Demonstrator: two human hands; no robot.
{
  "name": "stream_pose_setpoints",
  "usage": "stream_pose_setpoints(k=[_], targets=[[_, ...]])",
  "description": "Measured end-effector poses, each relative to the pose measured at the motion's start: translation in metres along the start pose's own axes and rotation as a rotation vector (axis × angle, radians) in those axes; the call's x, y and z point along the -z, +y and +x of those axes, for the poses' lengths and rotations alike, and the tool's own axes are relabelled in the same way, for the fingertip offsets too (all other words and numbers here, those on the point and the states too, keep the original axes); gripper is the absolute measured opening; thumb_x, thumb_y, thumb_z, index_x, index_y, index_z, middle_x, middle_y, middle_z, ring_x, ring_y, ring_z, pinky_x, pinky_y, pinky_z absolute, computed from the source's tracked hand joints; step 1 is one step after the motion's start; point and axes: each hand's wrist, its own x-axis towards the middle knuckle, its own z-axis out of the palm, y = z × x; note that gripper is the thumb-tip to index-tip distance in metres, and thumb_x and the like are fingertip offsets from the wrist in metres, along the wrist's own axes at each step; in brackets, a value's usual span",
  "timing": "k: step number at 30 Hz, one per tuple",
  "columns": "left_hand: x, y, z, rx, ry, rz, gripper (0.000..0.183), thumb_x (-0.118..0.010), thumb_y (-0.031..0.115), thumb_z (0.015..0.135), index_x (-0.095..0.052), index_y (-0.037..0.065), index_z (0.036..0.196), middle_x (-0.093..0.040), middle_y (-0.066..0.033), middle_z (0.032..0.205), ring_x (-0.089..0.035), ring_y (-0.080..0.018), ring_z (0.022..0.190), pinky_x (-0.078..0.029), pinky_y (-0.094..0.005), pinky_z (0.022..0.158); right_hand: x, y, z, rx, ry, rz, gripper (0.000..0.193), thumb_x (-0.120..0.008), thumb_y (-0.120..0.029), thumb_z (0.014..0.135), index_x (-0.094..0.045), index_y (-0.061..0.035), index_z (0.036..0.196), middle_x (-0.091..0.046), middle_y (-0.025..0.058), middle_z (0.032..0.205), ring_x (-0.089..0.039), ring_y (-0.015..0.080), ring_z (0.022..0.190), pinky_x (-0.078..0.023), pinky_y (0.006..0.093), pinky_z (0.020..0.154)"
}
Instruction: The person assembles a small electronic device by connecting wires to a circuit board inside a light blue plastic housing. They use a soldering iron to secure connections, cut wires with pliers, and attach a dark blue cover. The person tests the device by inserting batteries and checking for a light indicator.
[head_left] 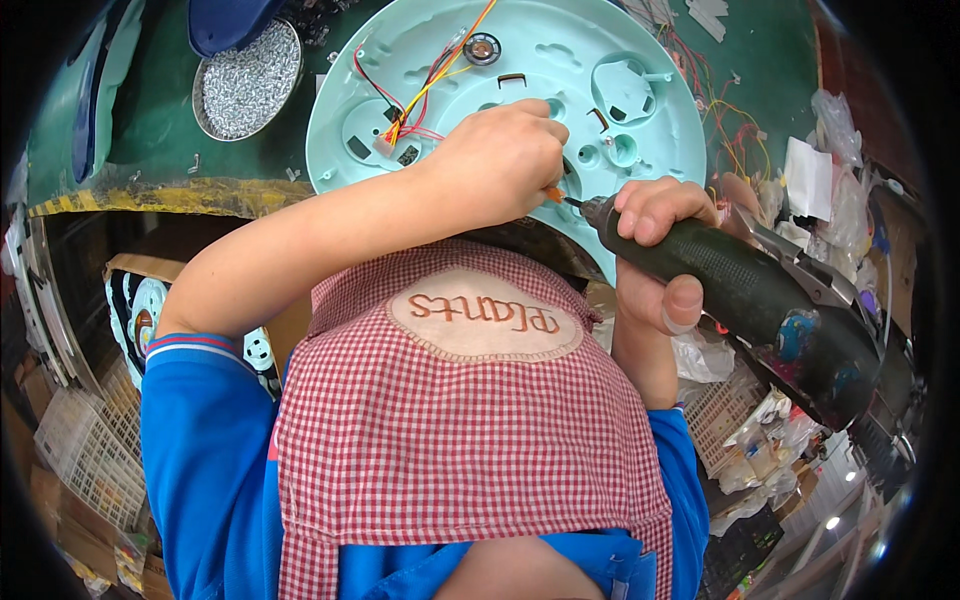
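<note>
My right hand (660,240) is wrapped round a dark, worn power screwdriver (720,265), which is tilted with its bit pointing left. Just left of the bit's tip is my left hand (505,165), closed, with a small orange thing (553,194) at its fingertips that I cannot make out. Beneath and beyond the left hand lies a round mint-green plastic housing (400,40), its inside face up with posts and holes. A small round speaker (482,49) sits in it. Red, black and yellow wires (425,95) run to a white connector (384,147).
A round tin of small silver screws (248,85) stands on the green table (150,140) at the left, a dark blue piece (225,22) over its rim. Loose wires (740,130) lie right of the housing. Plastic bags (840,200) and crates (90,455) are around the sides.
</note>
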Motion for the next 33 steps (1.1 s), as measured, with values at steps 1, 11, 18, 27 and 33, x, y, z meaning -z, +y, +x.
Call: stream_pose_setpoints(k=[1,11,18,27,33], targets=[[0.0,0.0,0.0,0.005,-0.001,0.001,0.011,-0.073,0.014,0.065,-0.075,0.011,0.074,-0.054,-0.0021,0.072,-0.054,-0.022,0.079,-0.049,-0.0362,0.066,0.001,0.001,0.0,-0.006,-0.009,-0.012,0.093,-0.083,-0.042,0.071,-0.026,0.0024,0.13,-0.059,0.0111,0.078,-0.061,0.0232,0.074,-0.051,0.0399,0.073],[-0.002,0.002,0.001,0.032,-0.016,-0.022,0.008,-0.073,0.013,0.066,-0.072,0.009,0.073,-0.058,-0.0027,0.071,-0.056,-0.0224,0.08,-0.049,-0.0368,0.068,0.016,-0.006,0.007,0.052,-0.06,0.073,0.091,-0.077,-0.043,0.076,-0.026,0.0011,0.136,-0.058,0.0087,0.077,-0.057,0.0205,0.07,-0.049,0.0378,0.071],[0.008,0.004,-0.005,0.011,0.01,-0.025,0.012,-0.074,0.014,0.069,-0.072,0.008,0.079,-0.062,-0.0017,0.077,-0.057,-0.0222,0.082,-0.049,-0.0362,0.07,0.026,-0.01,0.0,0.044,0.01,-0.093,0.091,-0.072,-0.053,0.077,-0.027,-0.0052,0.141,-0.055,0.0069,0.075,-0.056,0.0182,0.066,-0.048,0.0353,0.062],[0.008,0.012,-0.02,-0.107,0.136,-0.055,0.017,-0.076,0.013,0.069,-0.073,0.007,0.085,-0.063,-0.001,0.078,-0.058,-0.0206,0.078,-0.049,-0.0325,0.067,0.008,-0.024,0.02,0.114,-0.273,0.208,0.081,-0.068,-0.054,0.08,-0.035,-0.0134,0.142,-0.053,0.0037,0.083,-0.051,0.0161,0.073,-0.042,0.0352,0.075],[0.015,0.013,-0.023,-0.039,0.18,-0.206,0.013,-0.078,0.011,0.065,-0.073,0.008,0.077,-0.063,-0.0022,0.071,-0.058,-0.0202,0.072,-0.05,-0.0328,0.063,0.0,-0.023,0.021,0.12,-0.281,0.23,0.081,-0.067,-0.055,0.081,-0.035,-0.0153,0.143,-0.053,0.0027,0.082,-0.051,0.0156,0.072,-0.042,0.0348,0.074]])
